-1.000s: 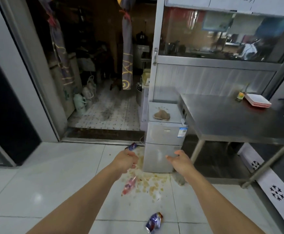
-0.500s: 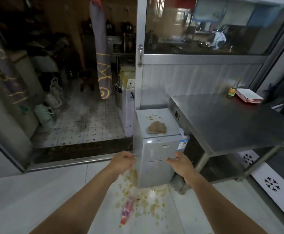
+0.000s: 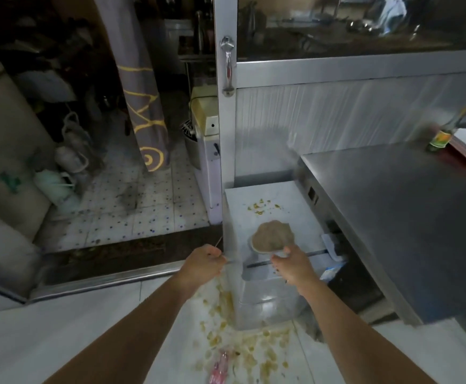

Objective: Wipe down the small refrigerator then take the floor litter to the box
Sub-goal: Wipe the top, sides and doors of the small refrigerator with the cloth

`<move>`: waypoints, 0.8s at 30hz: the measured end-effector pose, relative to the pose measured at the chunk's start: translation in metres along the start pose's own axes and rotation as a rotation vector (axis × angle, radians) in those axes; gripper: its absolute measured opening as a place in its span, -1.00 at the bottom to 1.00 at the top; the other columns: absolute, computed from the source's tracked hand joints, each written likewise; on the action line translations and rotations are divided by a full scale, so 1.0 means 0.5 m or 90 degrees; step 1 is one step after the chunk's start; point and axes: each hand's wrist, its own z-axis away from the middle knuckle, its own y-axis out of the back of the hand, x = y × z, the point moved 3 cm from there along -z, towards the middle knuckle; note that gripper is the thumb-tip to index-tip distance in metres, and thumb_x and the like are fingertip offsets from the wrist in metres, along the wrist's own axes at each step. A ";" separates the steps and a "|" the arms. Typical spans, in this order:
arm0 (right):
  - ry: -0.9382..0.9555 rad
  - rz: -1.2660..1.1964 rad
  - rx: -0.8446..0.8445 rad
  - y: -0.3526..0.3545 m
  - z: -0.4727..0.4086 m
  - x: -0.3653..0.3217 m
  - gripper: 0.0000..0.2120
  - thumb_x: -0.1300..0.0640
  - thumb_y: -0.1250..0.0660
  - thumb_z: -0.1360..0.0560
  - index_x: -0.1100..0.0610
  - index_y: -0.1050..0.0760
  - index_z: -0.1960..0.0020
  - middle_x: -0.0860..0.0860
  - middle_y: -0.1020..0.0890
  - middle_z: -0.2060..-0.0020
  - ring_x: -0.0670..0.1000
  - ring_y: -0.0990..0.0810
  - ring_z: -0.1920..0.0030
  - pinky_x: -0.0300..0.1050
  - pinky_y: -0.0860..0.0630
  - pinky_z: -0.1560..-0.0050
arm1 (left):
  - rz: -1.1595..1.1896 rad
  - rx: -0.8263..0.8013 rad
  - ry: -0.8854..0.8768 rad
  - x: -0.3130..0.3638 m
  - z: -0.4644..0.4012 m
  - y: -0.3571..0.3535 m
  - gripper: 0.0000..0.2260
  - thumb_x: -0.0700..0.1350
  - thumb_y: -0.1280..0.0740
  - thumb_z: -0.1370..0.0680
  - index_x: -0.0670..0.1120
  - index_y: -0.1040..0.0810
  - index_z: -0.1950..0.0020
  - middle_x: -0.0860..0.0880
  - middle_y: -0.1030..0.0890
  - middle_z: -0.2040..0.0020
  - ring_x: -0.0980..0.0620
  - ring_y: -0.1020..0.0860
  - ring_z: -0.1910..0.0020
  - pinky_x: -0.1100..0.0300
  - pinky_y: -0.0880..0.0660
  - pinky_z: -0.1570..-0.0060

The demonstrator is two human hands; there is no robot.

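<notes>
The person has come close to the small white two-door refrigerator [image 3: 270,206], which a second ago stood well ahead of both arms. Now the right hand [image 3: 291,263] reaches the crumpled brown cloth [image 3: 273,236] on the refrigerator top, the fingers touching its near edge; whether they already pinch it I cannot tell. The left hand [image 3: 204,263] is loosely clenched and seems to hold nothing. So wiping can probably begin soon. Yellow crumbs [image 3: 259,208] lie at 12 o'clock from the cloth, and a pink wrapper [image 3: 220,367] waits on the floor at 6 o'clock. The blue sticker [image 3: 333,270] on the refrigerator is too blurred to read.
</notes>
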 end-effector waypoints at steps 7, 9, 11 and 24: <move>-0.011 0.139 0.053 -0.028 -0.161 -0.033 -0.65 0.05 -0.24 -0.53 0.29 -0.50 -0.17 0.18 -0.58 -0.12 0.17 -0.50 -0.18 -0.09 -0.39 -0.21 | -0.153 -0.031 -0.026 0.044 -0.173 -0.005 -0.79 -0.08 -0.33 -0.50 -0.05 -0.52 -0.13 -0.06 -0.60 -0.01 0.01 -0.61 0.04 0.18 -0.56 0.15; -0.028 0.146 0.097 -0.037 -0.199 -0.036 -0.61 0.03 -0.26 -0.51 0.26 -0.46 -0.22 0.20 -0.56 -0.12 0.18 -0.46 -0.20 -0.09 -0.40 -0.16 | -0.170 -0.046 -0.030 0.047 -0.217 -0.005 -0.73 -0.06 -0.32 -0.51 -0.05 -0.48 -0.20 -0.06 -0.58 -0.09 0.02 -0.60 0.02 0.28 -0.49 0.28; -0.054 0.152 0.143 -0.052 -0.236 -0.033 -0.48 -0.03 -0.32 -0.49 0.22 -0.33 -0.34 0.25 -0.44 -0.22 0.23 -0.35 -0.28 0.00 -0.39 -0.25 | -0.188 -0.064 -0.038 0.046 -0.267 -0.003 -0.71 -0.07 -0.31 -0.52 -0.04 -0.47 -0.23 -0.05 -0.57 -0.13 0.01 -0.60 -0.01 0.26 -0.50 0.21; -0.095 0.072 0.306 -0.094 -0.291 -0.022 -0.63 0.48 -0.17 -0.37 0.27 -0.50 -0.11 0.22 -0.46 -0.15 0.18 -0.45 -0.13 -0.15 -0.40 -0.04 | -0.333 -0.206 -0.133 0.081 -0.462 -0.011 -0.72 -0.19 -0.27 -0.53 -0.09 -0.49 -0.24 -0.11 -0.55 -0.20 -0.08 -0.51 -0.19 0.17 -0.46 -0.15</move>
